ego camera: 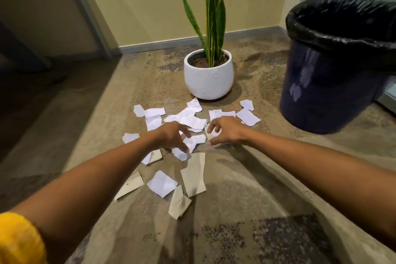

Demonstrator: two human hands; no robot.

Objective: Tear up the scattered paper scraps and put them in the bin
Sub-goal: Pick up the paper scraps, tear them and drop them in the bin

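Presently on the carpet (267, 178): paper scraps (192, 121), white and brown, scattered before a white plant pot (209, 79); no writing I can read. Left hand (171, 134), fingers spread loose over one scrap. Right hand (227, 132), fingers curled, grasp unclear. Bin (334, 83), black-lined, far right.

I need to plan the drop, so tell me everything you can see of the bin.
The bin is a round, dark blue bucket that looks like plastic, standing upright on the carpet at the far right. A glossy black liner is folded over its rim, and its mouth is open. Its inside is not visible. Pale reflections show on its side. Nothing touches it; the nearest paper scraps lie apart on its left.
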